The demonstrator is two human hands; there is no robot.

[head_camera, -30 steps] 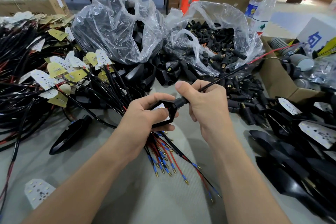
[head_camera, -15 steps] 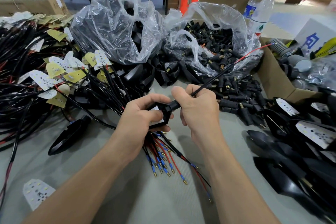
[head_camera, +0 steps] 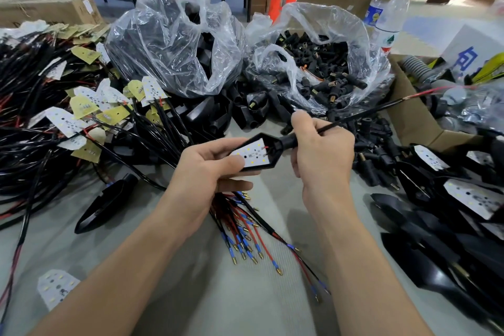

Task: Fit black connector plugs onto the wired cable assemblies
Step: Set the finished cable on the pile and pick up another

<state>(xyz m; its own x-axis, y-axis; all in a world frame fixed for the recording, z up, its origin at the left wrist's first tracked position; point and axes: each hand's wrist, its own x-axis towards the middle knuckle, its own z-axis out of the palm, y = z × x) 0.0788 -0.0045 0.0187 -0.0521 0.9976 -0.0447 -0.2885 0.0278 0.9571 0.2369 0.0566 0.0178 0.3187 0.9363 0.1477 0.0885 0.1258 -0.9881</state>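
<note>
One black diamond-shaped plug [head_camera: 273,144], white dotted board [head_camera: 251,155] inside, thin cable [head_camera: 362,114]

bare table [head_camera: 245,303] near; cable pile [head_camera: 35,123] left, housings [head_camera: 450,240] right.

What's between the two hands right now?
Head view: a black housing with a white LED board bridges them; left hand grips its body, right hand its neck.
</note>
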